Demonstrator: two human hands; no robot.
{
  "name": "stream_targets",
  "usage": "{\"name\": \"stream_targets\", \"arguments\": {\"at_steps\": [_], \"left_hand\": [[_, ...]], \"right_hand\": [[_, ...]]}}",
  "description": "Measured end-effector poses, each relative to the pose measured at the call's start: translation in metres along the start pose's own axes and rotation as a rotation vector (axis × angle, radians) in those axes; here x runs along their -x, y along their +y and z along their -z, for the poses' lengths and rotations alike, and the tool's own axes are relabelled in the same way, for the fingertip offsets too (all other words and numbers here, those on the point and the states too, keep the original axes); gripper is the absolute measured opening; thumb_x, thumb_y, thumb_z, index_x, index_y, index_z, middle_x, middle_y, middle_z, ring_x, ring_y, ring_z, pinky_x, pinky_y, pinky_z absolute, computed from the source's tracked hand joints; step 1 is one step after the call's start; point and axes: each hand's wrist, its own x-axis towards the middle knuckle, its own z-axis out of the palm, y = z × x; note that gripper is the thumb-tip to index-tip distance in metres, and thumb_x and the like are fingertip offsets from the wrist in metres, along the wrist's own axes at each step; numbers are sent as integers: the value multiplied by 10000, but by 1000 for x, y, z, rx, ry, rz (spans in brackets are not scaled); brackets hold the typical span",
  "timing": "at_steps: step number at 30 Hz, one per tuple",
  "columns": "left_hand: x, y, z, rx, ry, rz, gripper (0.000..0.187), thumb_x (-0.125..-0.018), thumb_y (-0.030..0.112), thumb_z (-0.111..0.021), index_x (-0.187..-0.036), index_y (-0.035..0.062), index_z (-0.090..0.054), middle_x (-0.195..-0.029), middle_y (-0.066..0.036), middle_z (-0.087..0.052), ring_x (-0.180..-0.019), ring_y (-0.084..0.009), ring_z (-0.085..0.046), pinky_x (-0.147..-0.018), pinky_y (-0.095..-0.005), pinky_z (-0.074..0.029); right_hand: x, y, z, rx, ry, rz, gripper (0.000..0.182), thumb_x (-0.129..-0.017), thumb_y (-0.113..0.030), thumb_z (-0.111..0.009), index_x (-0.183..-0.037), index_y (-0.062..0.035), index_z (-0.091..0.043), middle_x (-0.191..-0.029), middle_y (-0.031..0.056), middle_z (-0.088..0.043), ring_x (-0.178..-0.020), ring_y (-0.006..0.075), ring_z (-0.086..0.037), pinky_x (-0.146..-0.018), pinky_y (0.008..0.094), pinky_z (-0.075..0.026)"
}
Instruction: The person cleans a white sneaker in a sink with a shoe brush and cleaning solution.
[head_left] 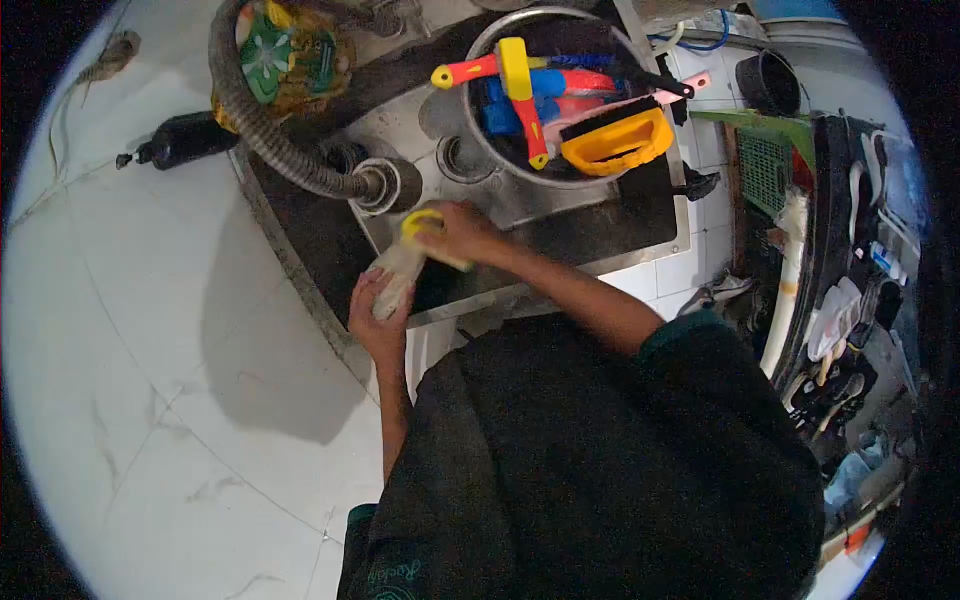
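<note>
My left hand point(376, 312) is closed around a pale, whitish, tapered object point(400, 268), held over the front edge of the dark counter. What kind of thing it is, I cannot tell. Right above it, my right hand point(460, 236) grips a yellow brush-like tool point(421, 218); its curved yellow part shows at the fingers and a pale yellow strip below them. The tool meets the upper end of the pale object. Just beyond my hands lies the end of a grey ribbed hose point(345, 185) with a round fitting point(389, 187).
A metal basin point(480, 125) at the back holds a red-and-yellow tool point(516, 85), a yellow brush point(620, 145) and blue items. A green-and-yellow pack point(290, 60) and black bottle point(190, 140) stand left. Cluttered shelving point(840, 330) runs along the right.
</note>
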Motion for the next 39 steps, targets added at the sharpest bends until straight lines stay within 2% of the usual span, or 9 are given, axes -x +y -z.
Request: {"name": "stream_targets", "arguments": {"at_steps": [2, 5, 9, 10, 22, 26, 29, 34, 39], "left_hand": [[4, -3, 2, -17, -20, -24, 321, -660, 68, -827, -953, 31, -700, -1074, -129, -683, -1089, -300, -623, -1034, -459, -428], [-2, -14, 3, 33, -42, -79, 370, -599, 66, -849, -943, 51, -711, -1036, -111, -682, -1094, -298, -620, -1064, -489, -406], [-10, -9, 9, -34, -182, -208, 402, -571, 68, -856, -948, 59, -715, -1048, -107, -672, -1117, -314, -606, -1067, -511, -401], [-15, -8, 10, -46, -192, -226, 408, -567, 67, -857, -949, 59, -715, -1053, -107, -669, -1124, -317, -602, -1067, -514, -400], [-9, -8, 11, -42, -247, -146, 457, -505, 61, -870, -939, 102, -733, -1129, -41, -646, -1244, -342, -514, -1083, -498, -403], [-6, -4, 11, -79, -266, -202, 433, -521, 42, -859, -931, 77, -724, -1089, -63, -656, -1205, -350, -551, -1088, -494, -395], [-9, 0, 17, -89, -287, -171, 453, -512, 33, -856, -942, 92, -725, -1085, -62, -658, -1208, -344, -549, -1099, -493, -384], [-19, 2, 17, -58, -292, -222, 497, -490, 29, -861, -962, 95, -719, -1066, -64, -662, -1187, -328, -566, -1104, -495, -380], [-12, -3, 13, -35, -291, -184, 495, -486, 33, -866, -953, 97, -717, -1052, -69, -660, -1149, -324, -587, -1105, -514, -376]], "right_hand": [[-15, -5, 10, 35, -115, -135, 442, -804, -348, -713, -1150, -83, -639, -1038, 176, -685, -937, 341, -674, -828, 411, -529], [0, -13, 8, 18, -107, 319, 459, -803, -357, -714, -1167, -88, -636, -1009, 181, -690, -913, 348, -677, -815, 413, -535], [-22, 10, 12, 124, -53, -20, 441, -783, -399, -698, -1104, -101, -645, -973, 175, -694, -879, 384, -672, -809, 471, -526], [-22, 9, 11, 204, -182, 251, 440, -796, -411, -685, -1095, -91, -638, -961, 171, -693, -853, 379, -672, -782, 475, -531], [-13, -39, 11, -34, -226, 229, 392, -819, -363, -662, -1097, -85, -670, -1021, 154, -688, -904, 351, -667, -823, 459, -522], [-29, -29, 15, 206, -226, -214, 397, -810, -373, -675, -1084, -86, -671, -1008, 146, -686, -894, 361, -663, -813, 463, -527], [-14, -31, -1, 55, -194, 237, 394, -808, -375, -675, -1079, -90, -668, -975, 153, -689, -862, 345, -671, -793, 462, -534], [-7, -49, 31, 137, -306, -179, 390, -797, -346, -698, -1089, -89, -667, -1028, 142, -692, -911, 327, -671, -817, 450, -533], [-13, -3, 15, 194, -151, 53, 382, -809, -315, -700, -1106, -83, -643, -1022, 179, -679, -952, 351, -656, -847, 463, -516]]}}
